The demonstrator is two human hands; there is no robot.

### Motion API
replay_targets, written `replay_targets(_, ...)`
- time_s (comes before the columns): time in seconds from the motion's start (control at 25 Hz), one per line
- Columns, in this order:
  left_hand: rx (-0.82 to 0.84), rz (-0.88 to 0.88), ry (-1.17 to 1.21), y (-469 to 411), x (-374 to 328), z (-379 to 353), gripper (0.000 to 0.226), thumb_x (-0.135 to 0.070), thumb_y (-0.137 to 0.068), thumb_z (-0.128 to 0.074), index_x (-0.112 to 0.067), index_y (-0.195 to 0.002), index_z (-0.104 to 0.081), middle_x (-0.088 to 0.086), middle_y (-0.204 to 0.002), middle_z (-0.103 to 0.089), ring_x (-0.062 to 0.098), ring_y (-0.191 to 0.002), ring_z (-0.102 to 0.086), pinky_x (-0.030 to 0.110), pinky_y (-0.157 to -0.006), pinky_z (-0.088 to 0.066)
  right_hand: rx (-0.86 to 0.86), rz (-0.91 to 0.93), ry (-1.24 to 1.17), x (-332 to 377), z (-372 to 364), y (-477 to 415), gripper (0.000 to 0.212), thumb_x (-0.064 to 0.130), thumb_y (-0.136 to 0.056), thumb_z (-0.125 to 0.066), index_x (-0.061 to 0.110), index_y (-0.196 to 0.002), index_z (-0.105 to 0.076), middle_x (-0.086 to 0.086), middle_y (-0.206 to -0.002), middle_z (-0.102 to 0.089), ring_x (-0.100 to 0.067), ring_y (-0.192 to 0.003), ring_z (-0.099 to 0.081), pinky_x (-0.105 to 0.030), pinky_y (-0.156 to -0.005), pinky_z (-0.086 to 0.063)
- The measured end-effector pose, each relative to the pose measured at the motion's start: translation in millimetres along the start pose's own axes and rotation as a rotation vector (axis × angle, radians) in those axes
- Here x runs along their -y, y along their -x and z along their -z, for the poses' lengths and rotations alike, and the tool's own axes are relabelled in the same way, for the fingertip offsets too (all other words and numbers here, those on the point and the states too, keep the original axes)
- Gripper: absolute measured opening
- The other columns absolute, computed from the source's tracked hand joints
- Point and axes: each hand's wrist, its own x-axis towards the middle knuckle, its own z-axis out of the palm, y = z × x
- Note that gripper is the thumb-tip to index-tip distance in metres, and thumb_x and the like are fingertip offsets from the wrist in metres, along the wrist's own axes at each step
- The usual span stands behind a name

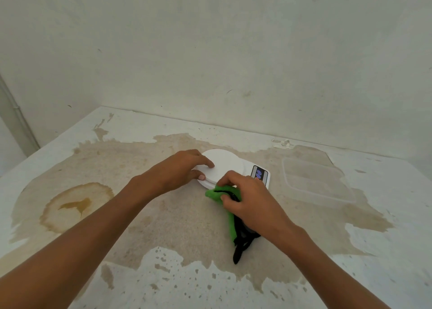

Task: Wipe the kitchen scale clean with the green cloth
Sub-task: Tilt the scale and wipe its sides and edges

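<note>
Head view — kitchen scale (224, 166) labels illegible

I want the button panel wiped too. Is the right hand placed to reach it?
Probably yes: the right hand, gripping the cloth, sits just beside the button panel of the scale, nothing between them.

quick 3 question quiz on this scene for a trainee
1. True or false: the left hand holds the edge of the scale.
2. What grips the cloth? A) the right hand B) the left hand C) neither hand
3. Fill in: the clear lid lies on the table to the scale's ____ (left or right).

Key: 1 true; 2 A; 3 right.
</note>
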Motion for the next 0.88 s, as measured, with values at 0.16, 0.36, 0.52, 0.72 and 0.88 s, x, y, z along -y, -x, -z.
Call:
replay_targets(0.16,-0.174,0.018,0.067,22.3,-13.1,-1.9,0.028,-0.025,-0.095,-0.058,-0.027,-0.123,-0.063,-0.006,-0.128,-0.060,0.013,-0.110,-0.060,0.025,-0.090,-0.049,-0.097,-0.268,-0.522,-15.8,31.9,6.5,0.016,0.012,-0.088,-0.063,0.021,-0.101,-0.063,0.006,-0.095,-0.071,-0.017,-0.082,-0.068,-0.018,-0.066,-0.055)
replay_targets(0.36,-0.009,0.324,0.720,57.5,-80.4,-11.6,0.022,-0.039,-0.094,-0.058,-0.019,-0.102,-0.065,0.003,-0.096,-0.071,0.015,-0.080,-0.072,0.033,-0.074,-0.062,-0.163,-0.408,-0.601,-25.4,31.0,7.5,0.024,0.013,-0.087,-0.067,0.022,-0.108,-0.059,-0.006,-0.101,-0.066,-0.015,-0.081,-0.068,-0.023,-0.063,-0.055)
replay_targets(0.52,0.158,0.297,0.739,78.4,-121.2,-33.8,0.050,-0.063,-0.070,-0.073,-0.032,-0.107,-0.058,-0.012,-0.102,-0.069,0.003,-0.090,-0.067,0.019,-0.070,-0.048,-0.266,-0.545,-0.546,-24.9,22.4,8.8,0.028,0.017,-0.085,-0.068,0.021,-0.106,-0.051,-0.018,-0.098,-0.063,-0.031,-0.085,-0.066,-0.045,-0.074,-0.056)
replay_targets(0.72,-0.075,0.277,0.608,73.3,-112.6,-44.9,0.016,-0.029,-0.090,-0.062,-0.028,-0.106,-0.060,-0.004,-0.095,-0.068,0.012,-0.084,-0.066,0.029,-0.071,-0.055,-0.102,-0.575,-0.434,-22.2,36.5,22.2,0.021,0.025,-0.087,-0.067,0.020,-0.101,-0.052,-0.009,-0.078,-0.060,-0.020,-0.058,-0.063,-0.039,-0.054,-0.056)
replay_targets(0.88,0.032,0.221,0.578,68.2,-92.3,-26.8,0.017,-0.031,-0.087,-0.068,-0.033,-0.104,-0.066,-0.007,-0.098,-0.072,0.009,-0.089,-0.068,0.030,-0.079,-0.058,0.002,-0.385,0.246,-19.2,43.8,36.6,0.024,0.036,-0.093,-0.054,0.023,-0.112,-0.051,-0.003,-0.104,-0.054,-0.021,-0.085,-0.060,-0.036,-0.067,-0.051)
